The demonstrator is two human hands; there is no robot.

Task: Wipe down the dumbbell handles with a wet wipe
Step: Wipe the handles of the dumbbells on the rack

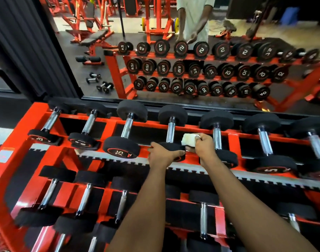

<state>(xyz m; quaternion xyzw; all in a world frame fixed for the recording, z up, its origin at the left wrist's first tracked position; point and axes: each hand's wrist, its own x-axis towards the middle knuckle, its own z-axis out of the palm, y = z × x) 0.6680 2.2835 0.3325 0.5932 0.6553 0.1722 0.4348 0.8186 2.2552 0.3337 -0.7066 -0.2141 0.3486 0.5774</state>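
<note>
**Wipe poised beside the steel.** At the top tier of a red rack (pixel 46 113) in a gym, a person works along a row of black-headed weights. The left hand (pixel 164 154) clasps the near head of the fourth dumbbell (pixel 172 113) from the rack's left end. It sits at the front rail, thumb on the left of the head and fingers wrapped across its top.

The right hand (pixel 202 145) carries a bunched white wet wipe (pixel 189 140). Its grip is pinched on the cloth between thumb and curled fingers, and most of the wipe sticks out to the left.

That dumbbell's chrome handle (pixel 170 131) lies just beside the wipe, on its left, with a narrow gap between them, so it is not yet touched. The handle's long axis runs from the front rail up to the back rail, away from the person. A stroke would likely travel along that line rather than across it.

The right hand is the nearer to the bar. The left sits below it on the head, seemingly to steady the weight. The neighbouring handle (pixel 217 138) stands just to the right of the right hand, about as close. A mirror (pixel 155 84) rises behind the back rail.
</note>
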